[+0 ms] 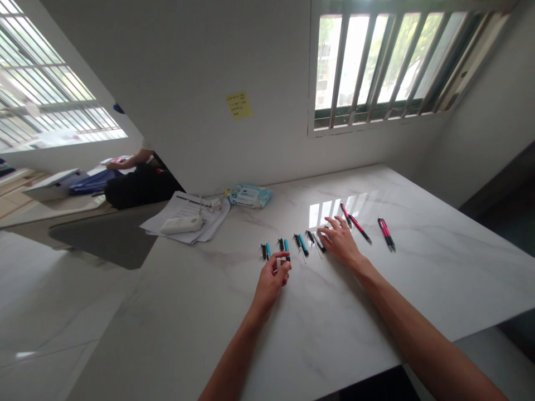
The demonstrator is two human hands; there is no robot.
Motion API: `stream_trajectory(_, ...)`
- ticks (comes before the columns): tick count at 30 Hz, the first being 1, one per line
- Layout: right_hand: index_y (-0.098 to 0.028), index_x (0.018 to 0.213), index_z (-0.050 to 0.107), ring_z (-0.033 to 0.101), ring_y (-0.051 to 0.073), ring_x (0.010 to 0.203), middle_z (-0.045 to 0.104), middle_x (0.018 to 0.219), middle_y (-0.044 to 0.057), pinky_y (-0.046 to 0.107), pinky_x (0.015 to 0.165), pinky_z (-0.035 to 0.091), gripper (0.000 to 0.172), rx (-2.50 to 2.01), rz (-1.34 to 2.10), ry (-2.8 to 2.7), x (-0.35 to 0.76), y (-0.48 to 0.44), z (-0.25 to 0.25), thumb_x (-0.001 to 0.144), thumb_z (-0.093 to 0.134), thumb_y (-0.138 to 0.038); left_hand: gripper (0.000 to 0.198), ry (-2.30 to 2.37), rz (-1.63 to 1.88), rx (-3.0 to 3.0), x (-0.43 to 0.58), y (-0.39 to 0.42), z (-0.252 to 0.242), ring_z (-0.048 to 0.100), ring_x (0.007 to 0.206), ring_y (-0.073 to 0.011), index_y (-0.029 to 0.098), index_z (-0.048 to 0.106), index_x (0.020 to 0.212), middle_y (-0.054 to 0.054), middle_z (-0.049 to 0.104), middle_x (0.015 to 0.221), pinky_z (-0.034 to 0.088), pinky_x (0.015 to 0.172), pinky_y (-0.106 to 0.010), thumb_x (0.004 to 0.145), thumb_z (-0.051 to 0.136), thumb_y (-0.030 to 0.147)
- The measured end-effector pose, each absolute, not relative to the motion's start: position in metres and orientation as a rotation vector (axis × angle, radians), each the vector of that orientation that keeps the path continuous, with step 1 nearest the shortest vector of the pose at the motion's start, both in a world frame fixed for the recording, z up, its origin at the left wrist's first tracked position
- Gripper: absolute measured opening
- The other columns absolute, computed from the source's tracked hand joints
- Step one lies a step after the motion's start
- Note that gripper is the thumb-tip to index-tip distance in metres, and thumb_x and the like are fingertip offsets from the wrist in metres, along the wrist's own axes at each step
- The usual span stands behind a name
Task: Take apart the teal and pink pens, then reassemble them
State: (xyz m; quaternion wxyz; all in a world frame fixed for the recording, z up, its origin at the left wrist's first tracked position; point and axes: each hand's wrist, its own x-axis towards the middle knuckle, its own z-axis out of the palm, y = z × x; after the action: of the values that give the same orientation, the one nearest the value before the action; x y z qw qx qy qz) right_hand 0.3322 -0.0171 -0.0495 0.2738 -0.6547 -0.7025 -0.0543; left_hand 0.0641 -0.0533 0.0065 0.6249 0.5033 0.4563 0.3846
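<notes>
A row of pens lies across a white marble table (334, 312). Teal pens (302, 244) and black parts lie in the middle, pink pens (386, 233) to the right. My left hand (272, 280) is curled near the table, fingers pinched on a small white piece beside a teal pen (286, 249). My right hand (340, 240) lies flat with fingers spread, its fingertips touching a dark pen (320, 243) and reaching towards a pink pen (359, 228).
A stack of papers (184, 220) with a white device (181, 224) on top lies at the back left, next to a blue wipes pack (249, 195). Another person's arm (127, 162) shows far left. A barred window (388, 61) is behind.
</notes>
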Motion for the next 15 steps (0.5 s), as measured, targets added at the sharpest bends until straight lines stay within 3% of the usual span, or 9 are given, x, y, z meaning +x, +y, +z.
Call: stream_trajectory(15, -0.022, 0.117, 0.075, 0.036, 0.040, 0.141, 0.057, 0.145, 0.013, 0.058, 0.110, 0.041, 0.029, -1.807, -0.197, -1.866, 0.3291, -0.0168, -0.0505, 0.093, 0.059, -0.025, 0.041, 1.044, 0.868, 1.182, 0.0638, -0.0537, 0.0044, 0.043, 0.059, -0.0077, 0.018, 0.065, 0.111, 0.001, 0.058, 0.084, 0.031, 0.053, -0.022, 0.082, 0.072, 0.046)
